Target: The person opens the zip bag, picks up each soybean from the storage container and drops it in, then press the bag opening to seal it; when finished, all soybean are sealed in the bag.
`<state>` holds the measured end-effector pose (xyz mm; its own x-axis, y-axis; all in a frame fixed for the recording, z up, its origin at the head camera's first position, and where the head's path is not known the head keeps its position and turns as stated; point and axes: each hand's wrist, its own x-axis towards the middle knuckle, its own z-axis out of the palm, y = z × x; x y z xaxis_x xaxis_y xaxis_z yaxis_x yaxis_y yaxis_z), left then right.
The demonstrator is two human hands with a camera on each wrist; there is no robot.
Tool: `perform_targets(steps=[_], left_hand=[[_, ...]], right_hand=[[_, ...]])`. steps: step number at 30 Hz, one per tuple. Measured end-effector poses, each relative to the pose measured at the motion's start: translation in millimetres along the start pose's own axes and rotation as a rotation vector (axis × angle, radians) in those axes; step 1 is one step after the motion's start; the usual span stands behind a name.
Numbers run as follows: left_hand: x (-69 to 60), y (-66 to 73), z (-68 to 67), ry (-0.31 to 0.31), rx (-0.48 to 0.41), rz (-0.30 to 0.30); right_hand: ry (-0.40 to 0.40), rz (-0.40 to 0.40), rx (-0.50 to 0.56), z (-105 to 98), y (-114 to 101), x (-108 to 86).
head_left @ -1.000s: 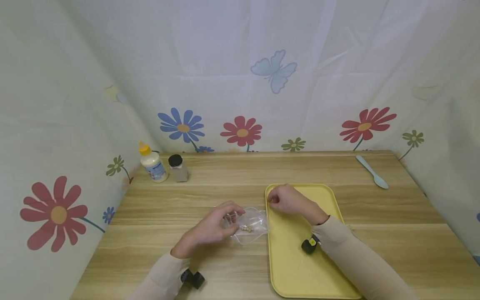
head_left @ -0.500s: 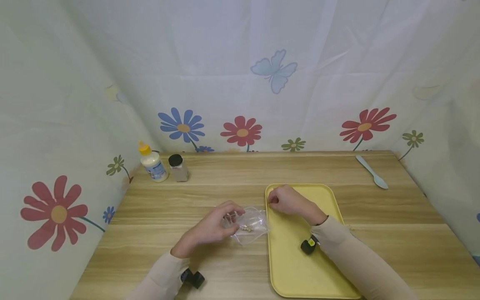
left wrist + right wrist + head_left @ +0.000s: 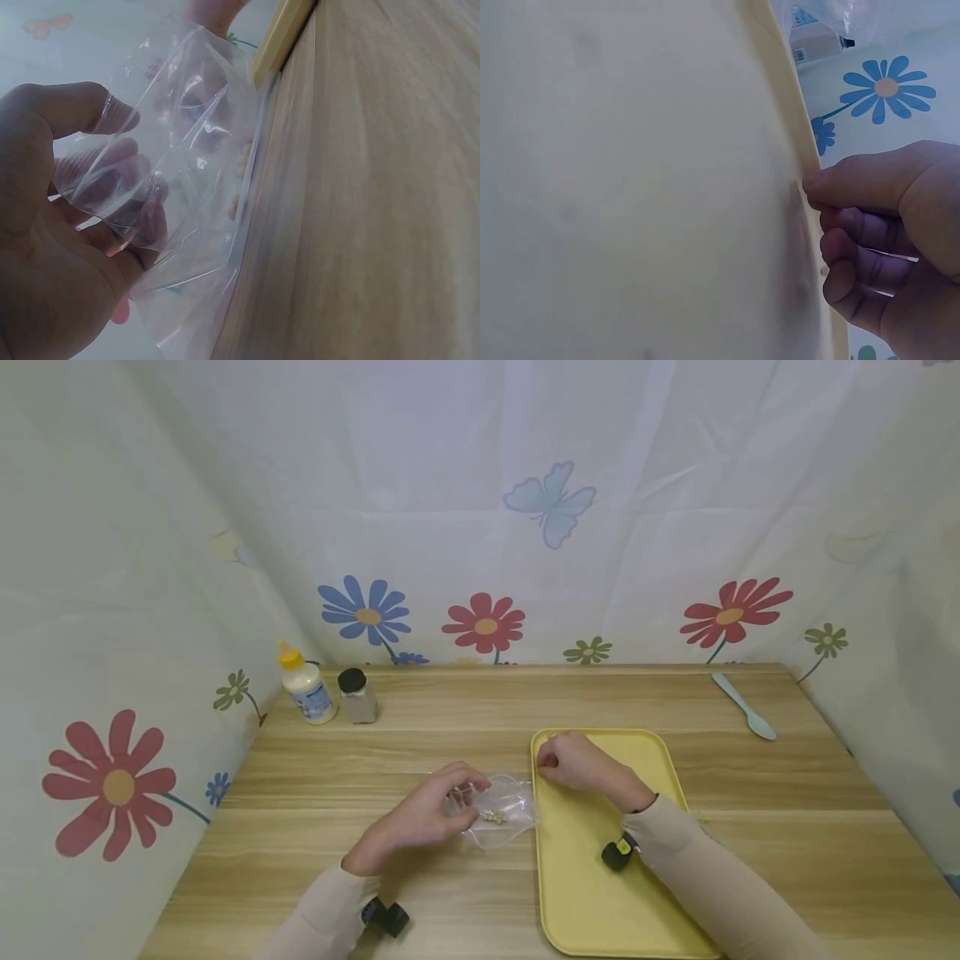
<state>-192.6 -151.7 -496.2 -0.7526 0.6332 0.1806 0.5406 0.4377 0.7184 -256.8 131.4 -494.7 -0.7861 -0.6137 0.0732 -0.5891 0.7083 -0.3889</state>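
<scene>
A clear plastic bag [image 3: 513, 797] lies on the table against the left side of the yellow tray [image 3: 592, 893]. Small tan pieces [image 3: 493, 817] sit inside it, too small to identify. My left hand [image 3: 431, 810] holds the bag at its left end, thumb and curled fingers around the film, some fingers showing through it in the left wrist view. My right hand [image 3: 581, 762] is over the tray's far left corner. In the right wrist view its fingers [image 3: 855, 266] are curled and the thumb tip meets the index finger beside the rim. Nothing shows between them.
A glue bottle with a yellow cap [image 3: 310, 695] and a black-lidded jar [image 3: 357, 697] stand at the back left. A pale blue spoon [image 3: 745, 707] lies at the back right. Flowered white curtains [image 3: 420, 485] enclose the table [image 3: 450, 702].
</scene>
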Motion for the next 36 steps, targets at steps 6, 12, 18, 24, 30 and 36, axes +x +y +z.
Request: perform_targets(steps=[6, 12, 18, 24, 30, 36], left_hand=[[1.2, 0.4, 0.2, -0.006, 0.001, -0.024], [1.3, 1.1, 0.5, -0.008, -0.006, -0.029], [1.2, 0.7, 1.0, -0.002, -0.012, -0.022], [0.7, 1.8, 1.1, -0.004, -0.014, -0.024], [1.1, 1.9, 0.4, -0.002, -0.013, -0.012], [1.5, 1.6, 0.4, -0.003, -0.01, -0.013]], right_hand=[[0.018, 0.027, 0.038, -3, 0, -2.1], [0.06, 0.007, 0.04, -8, -2, -2.9], [0.121, -0.01, 0.062, -12, -6, -5.7], [0.166, -0.027, 0.075, -14, -9, -8.9], [0.197, -0.055, 0.075, -17, -14, -11.1], [0.223, -0.112, 0.102, -22, -24, -13.1]])
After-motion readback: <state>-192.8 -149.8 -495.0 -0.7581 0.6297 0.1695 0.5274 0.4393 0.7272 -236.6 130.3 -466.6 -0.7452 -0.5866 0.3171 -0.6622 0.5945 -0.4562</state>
